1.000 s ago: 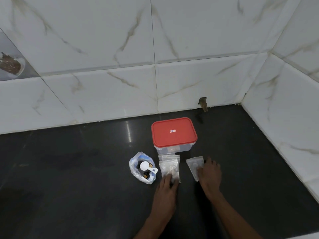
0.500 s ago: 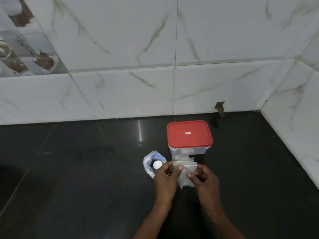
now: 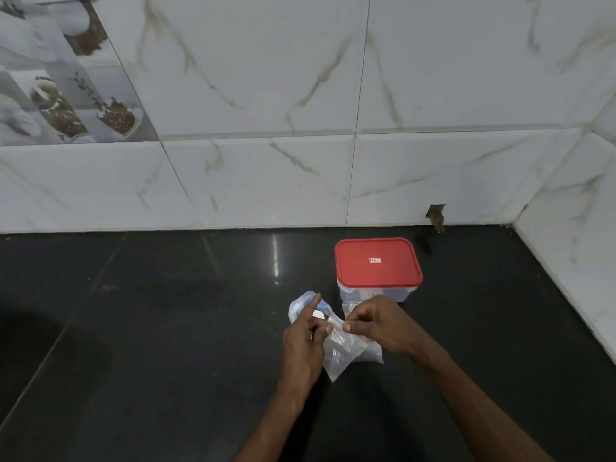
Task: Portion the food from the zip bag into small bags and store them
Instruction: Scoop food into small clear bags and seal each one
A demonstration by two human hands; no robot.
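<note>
Small bag (image 3: 340,357) held over black counter (image 3: 166,328); white marble-tile walls (image 3: 266,95).

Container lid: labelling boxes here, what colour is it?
The lid is red, with a small central label; head view.

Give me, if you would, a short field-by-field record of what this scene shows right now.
surface: dark counter below marble-look wall tiles
left hand: pinches the top of the small clear bag
right hand: pinches the same top edge from the other side
zip bag: on the counter behind the left hand, white scoop in it
container: red lid on, behind the hands
spare small bags: on the counter under the right hand
</note>
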